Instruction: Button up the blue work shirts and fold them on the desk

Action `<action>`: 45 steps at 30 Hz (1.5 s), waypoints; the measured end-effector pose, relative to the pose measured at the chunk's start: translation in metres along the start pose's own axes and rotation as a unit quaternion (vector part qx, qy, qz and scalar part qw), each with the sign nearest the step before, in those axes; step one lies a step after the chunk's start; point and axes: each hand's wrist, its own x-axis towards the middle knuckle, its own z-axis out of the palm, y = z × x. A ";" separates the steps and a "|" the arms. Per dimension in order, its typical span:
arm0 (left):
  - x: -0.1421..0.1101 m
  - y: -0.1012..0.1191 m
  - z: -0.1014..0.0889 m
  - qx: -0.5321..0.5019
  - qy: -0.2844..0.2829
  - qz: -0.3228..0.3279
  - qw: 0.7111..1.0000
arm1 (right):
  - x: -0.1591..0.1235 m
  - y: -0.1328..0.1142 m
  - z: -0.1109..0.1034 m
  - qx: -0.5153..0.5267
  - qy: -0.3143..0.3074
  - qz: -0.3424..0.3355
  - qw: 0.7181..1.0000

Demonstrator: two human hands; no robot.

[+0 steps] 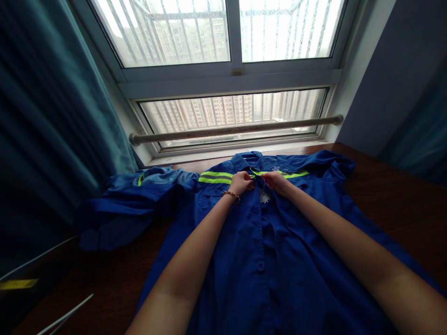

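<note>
A blue work jacket (230, 242) with yellow-green reflective stripes lies spread out, front up, its collar toward the window. My left hand (242, 183), with a bracelet at the wrist, pinches the left edge of the front opening at chest height. Close beside it, my right hand (275, 181) grips the other edge of the opening by the stripe. Between the two hands the fabric is lifted a little, and a white patch shows just below. A button (260, 266) sits lower on the front strip. What exactly lies under my fingertips is hidden.
Another crumpled blue garment (125, 209) lies to the left on the dark wooden surface (401, 200). A metal rail (237, 132) crosses in front of the window. Blue curtains (63, 102) hang at the left. White cords (66, 314) show at lower left.
</note>
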 end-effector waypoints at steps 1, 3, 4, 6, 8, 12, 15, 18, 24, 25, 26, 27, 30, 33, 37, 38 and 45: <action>0.001 0.002 0.000 -0.016 0.026 0.001 1.000 | -0.001 -0.003 0.000 0.014 -0.019 0.001 1.000; 0.002 0.003 0.001 -0.067 0.076 0.006 0.995 | -0.001 -0.007 0.000 0.042 -0.049 -0.004 0.998; 0.003 0.001 0.002 -0.100 0.086 0.004 0.991 | -0.001 -0.007 0.000 0.045 -0.058 -0.011 0.997; 0.003 -0.005 0.005 -0.153 0.071 -0.011 0.986 | 0.001 -0.001 0.000 -0.011 -0.060 -0.037 0.997; 0.003 -0.013 0.009 -0.171 0.035 -0.031 0.984 | 0.003 0.008 0.000 -0.107 -0.051 -0.064 0.991; 0.002 -0.023 0.012 -0.193 0.004 -0.047 0.980 | 0.006 0.023 0.004 -0.205 -0.025 -0.110 0.972; 0.000 -0.021 0.008 -0.221 -0.010 -0.054 0.974 | 0.005 0.025 0.008 -0.256 0.022 -0.164 0.952; -0.002 -0.017 0.006 -0.243 -0.016 -0.055 0.968 | 0.001 0.023 0.011 -0.305 0.076 -0.223 0.923; -0.005 -0.006 0.011 -0.270 -0.004 -0.029 0.962 | -0.008 0.017 0.014 -0.414 0.139 -0.344 0.832; -0.005 -0.004 0.012 -0.273 0.000 -0.023 0.962 | -0.008 0.016 0.015 -0.411 0.149 -0.352 0.828; -0.005 -0.003 0.013 -0.275 0.003 -0.018 0.961 | -0.008 0.015 0.015 -0.408 0.158 -0.358 0.825; -0.005 -0.002 0.013 -0.277 0.002 -0.017 0.961 | -0.008 0.015 0.015 -0.407 0.162 -0.361 0.823; -0.005 -0.003 0.012 -0.279 -0.012 -0.026 0.960 | -0.007 0.016 0.014 -0.419 0.149 -0.345 0.827; -0.004 -0.007 0.011 -0.277 -0.027 -0.041 0.959 | -0.006 0.019 0.014 -0.451 0.141 -0.311 0.825; -0.003 -0.011 0.011 -0.264 -0.020 -0.045 0.963 | -0.009 0.021 0.015 -0.480 0.146 -0.301 0.811; -0.002 -0.011 0.012 -0.261 -0.016 -0.045 0.964 | -0.010 0.020 0.016 -0.484 0.147 -0.302 0.808; -0.001 -0.011 0.013 -0.284 -0.013 -0.057 0.957 | -0.017 0.020 0.019 -0.524 0.150 -0.318 0.775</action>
